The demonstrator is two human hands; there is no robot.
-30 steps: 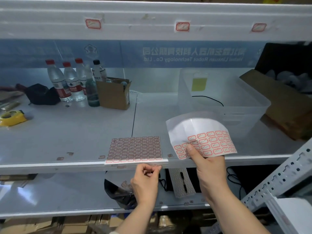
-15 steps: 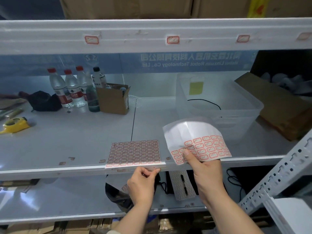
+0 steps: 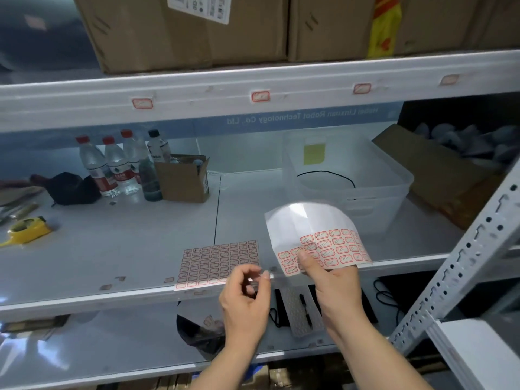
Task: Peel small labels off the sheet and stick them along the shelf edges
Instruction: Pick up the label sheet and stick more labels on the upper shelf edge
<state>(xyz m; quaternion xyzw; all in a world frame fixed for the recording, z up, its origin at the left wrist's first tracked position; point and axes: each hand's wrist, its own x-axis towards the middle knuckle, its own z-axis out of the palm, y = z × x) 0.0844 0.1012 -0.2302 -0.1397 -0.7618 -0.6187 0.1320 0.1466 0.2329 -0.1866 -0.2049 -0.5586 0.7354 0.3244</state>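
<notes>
- Two label sheets: full sheet flat at middle shelf front, half-used sheet curled, pinched by right hand, thumb on labels.
- Left hand raised before shelf edge, fingers curled, thumb and forefinger close; blurred, label between them not discernible.
- Four stuck labels, e.g., along upper shelf edge.
</notes>
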